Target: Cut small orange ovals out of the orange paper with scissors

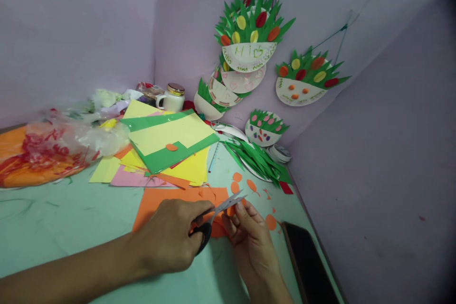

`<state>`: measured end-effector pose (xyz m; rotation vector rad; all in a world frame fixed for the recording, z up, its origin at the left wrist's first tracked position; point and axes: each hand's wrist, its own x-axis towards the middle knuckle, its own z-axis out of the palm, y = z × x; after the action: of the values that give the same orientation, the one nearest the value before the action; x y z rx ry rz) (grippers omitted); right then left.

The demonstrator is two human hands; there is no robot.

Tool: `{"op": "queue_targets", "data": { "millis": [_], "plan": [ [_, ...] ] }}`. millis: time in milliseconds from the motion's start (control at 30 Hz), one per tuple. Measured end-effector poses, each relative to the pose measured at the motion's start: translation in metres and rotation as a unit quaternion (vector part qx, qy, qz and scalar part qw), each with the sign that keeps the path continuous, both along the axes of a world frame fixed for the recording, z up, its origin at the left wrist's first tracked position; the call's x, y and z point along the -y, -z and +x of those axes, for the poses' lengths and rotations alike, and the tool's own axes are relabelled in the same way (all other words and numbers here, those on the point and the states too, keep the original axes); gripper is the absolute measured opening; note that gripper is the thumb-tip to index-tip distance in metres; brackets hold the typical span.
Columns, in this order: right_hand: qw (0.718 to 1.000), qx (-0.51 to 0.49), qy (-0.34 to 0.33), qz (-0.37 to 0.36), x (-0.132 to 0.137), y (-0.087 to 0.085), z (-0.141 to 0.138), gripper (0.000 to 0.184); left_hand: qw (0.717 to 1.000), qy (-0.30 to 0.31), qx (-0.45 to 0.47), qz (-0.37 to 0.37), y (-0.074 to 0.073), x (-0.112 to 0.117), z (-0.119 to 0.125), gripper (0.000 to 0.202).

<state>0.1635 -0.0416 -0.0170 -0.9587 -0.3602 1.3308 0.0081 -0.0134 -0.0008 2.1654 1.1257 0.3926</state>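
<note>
My left hand (171, 240) is closed round the black handles of a pair of scissors (223, 209), whose blades point right and slightly up. My right hand (251, 237) pinches a small orange paper piece (218, 227) at the blades. Both hands hover over an orange paper sheet (160, 202) lying on the pale green table (64, 218). Several cut orange ovals (251, 185) lie just beyond the hands.
A stack of yellow, green and pink paper sheets (167, 145) lies behind. Green paper leaves (256, 159) are heaped on a plate. A dark phone (309, 261) lies at the right edge. A white mug (173, 97), a plastic bag (53, 147) and paper-plate baskets (249, 38) on the wall surround the spot.
</note>
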Motion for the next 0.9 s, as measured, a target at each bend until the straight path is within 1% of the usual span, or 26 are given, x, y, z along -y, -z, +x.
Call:
{"op": "queue_targets", "data": {
  "millis": [200,500,733,900],
  "plan": [
    [1.0,0.006,0.014,0.002,-0.0005,0.0032,0.0016,0.021,1.0,0.003,-0.004,0.006,0.0025,0.0007,-0.0003,0.005],
    [1.0,-0.003,0.007,-0.006,-0.0013,0.0006,-0.0011,0.023,1.0,0.006,-0.002,0.005,0.0032,-0.0008,-0.001,0.005],
    [1.0,0.001,0.01,-0.006,-0.0014,0.0013,-0.0005,0.024,1.0,0.012,0.004,0.025,0.009,-0.0028,-0.0022,0.005],
    [1.0,-0.003,0.016,-0.006,-0.0016,0.0022,-0.0003,0.023,1.0,0.017,-0.005,0.014,0.0047,-0.0011,-0.0018,0.006]
  ]
}}
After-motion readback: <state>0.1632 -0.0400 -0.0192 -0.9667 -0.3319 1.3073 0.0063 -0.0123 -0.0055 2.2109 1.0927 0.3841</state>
